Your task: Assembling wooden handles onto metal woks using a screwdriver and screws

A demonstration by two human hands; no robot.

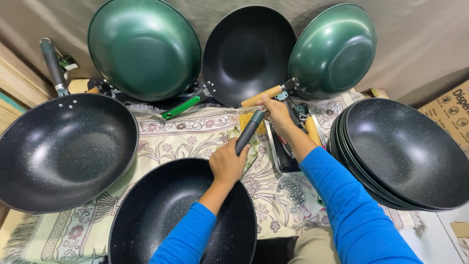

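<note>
A black speckled wok (161,215) lies in front of me on a patterned cloth (190,134). My left hand (227,164) grips the base of its dark grey handle (250,129) at the wok's rim. My right hand (277,111) pinches the metal loop at the far tip of that handle. Both sleeves are blue.
A black wok (63,149) lies left; a stack of black woks (405,151) stands right. Two green woks (144,46) (334,49) and a black one (246,51) lean at the back. Tools and spare handles (293,142) and a bag of small metal parts (293,193) lie by my right arm. A cardboard box (452,112) sits far right.
</note>
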